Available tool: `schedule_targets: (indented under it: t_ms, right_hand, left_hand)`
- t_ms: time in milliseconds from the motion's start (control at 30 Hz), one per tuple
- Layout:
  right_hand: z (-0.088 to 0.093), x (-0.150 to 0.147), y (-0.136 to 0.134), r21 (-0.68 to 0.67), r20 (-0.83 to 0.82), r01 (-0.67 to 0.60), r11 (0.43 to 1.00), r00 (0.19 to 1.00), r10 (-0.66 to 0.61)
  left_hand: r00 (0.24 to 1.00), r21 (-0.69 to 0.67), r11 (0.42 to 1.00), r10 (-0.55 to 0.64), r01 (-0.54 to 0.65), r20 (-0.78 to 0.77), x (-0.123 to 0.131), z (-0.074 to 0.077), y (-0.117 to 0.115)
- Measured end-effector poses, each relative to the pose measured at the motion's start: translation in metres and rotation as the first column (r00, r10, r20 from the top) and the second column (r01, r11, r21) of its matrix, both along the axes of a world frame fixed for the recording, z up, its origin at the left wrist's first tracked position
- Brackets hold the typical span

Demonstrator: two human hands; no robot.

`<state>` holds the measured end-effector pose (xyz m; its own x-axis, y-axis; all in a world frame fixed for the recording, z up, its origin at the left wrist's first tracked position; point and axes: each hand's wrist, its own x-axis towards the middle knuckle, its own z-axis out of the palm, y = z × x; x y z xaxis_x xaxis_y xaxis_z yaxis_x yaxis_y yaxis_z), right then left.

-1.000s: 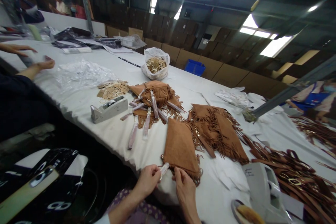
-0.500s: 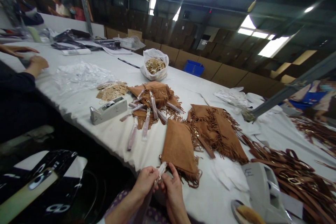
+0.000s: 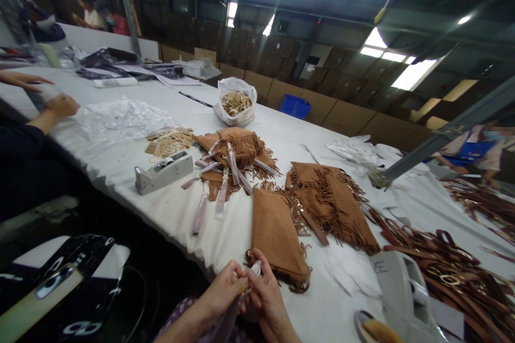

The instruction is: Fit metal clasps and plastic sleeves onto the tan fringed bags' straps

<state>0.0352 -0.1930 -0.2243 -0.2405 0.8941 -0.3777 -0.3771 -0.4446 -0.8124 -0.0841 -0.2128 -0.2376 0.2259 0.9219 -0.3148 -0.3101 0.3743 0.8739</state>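
Note:
At the table's near edge, my left hand [image 3: 225,290] is closed on a strap [image 3: 227,317] in a clear plastic sleeve, which hangs down toward my lap. My right hand [image 3: 267,296] pinches the sleeve's upper end, close against the left fingers. Just beyond my fingertips lies a brown fringed suede bag [image 3: 277,230], with a small metal ring at its near left corner. Farther right rests another fringed bag [image 3: 333,198] with a strap across it. A stack of fringed bags [image 3: 237,147] with plastic-wrapped straps sits behind. My fingers partly hide the sleeve's end.
Left of the stack stand a tape dispenser [image 3: 164,172] and a pile of tags [image 3: 171,141]. A second dispenser [image 3: 404,289] and many brown straps [image 3: 446,273] lie right. A bag of tags [image 3: 236,102] stands farther back. A co-worker's hands [image 3: 60,106] are at the far left.
My right fingers have closed in over the sleeve's upper end, and both hands are nearer together. The view has shifted slightly. The co-worker's hands at left have moved a little.

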Motion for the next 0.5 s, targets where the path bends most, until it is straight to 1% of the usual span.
schedule_targets:
  t_ms: [67,167,233,267,300,400,433,500]
  right_hand:
    - [0.006,0.005,0.002,0.003,-0.002,-0.011,1.0,1.0,0.011]
    - [0.019,0.013,0.002,-0.008,0.002,-0.034,0.999,0.999,0.034]
    - [0.025,0.018,0.001,-0.004,0.005,-0.078,0.997,0.997,0.078]
    - [0.026,0.019,0.001,0.006,-0.003,-0.103,0.995,0.995,0.103]
    - [0.025,0.021,0.001,0.02,-0.016,-0.128,0.992,0.992,0.128]
    - [0.015,0.023,0.005,0.082,-0.066,-0.171,0.982,0.982,0.177]
    - [0.011,0.023,0.006,0.107,-0.074,-0.172,0.979,0.981,0.18]
    - [0.005,0.023,0.008,0.148,-0.078,-0.165,0.975,0.981,0.178]
  left_hand:
    - [0.999,0.043,0.999,-0.004,0.005,-0.038,-0.006,0.005,0.004]
    - [0.985,0.077,0.993,0.102,-0.092,-0.139,-0.015,0.009,0.015]
    - [0.972,0.111,0.98,0.183,-0.168,-0.145,-0.017,0.008,0.024]
    - [0.973,0.138,0.975,0.192,-0.175,-0.129,-0.016,0.006,0.029]
    - [0.979,0.17,0.974,0.172,-0.152,-0.108,-0.014,0.004,0.034]
    - [0.999,0.231,0.973,0.022,-0.01,-0.049,-0.002,-0.001,0.042]
    - [0.999,0.245,0.969,-0.004,0.017,-0.052,0.002,-0.002,0.043]
    - [0.994,0.267,0.963,0.004,0.025,-0.108,0.01,-0.001,0.043]
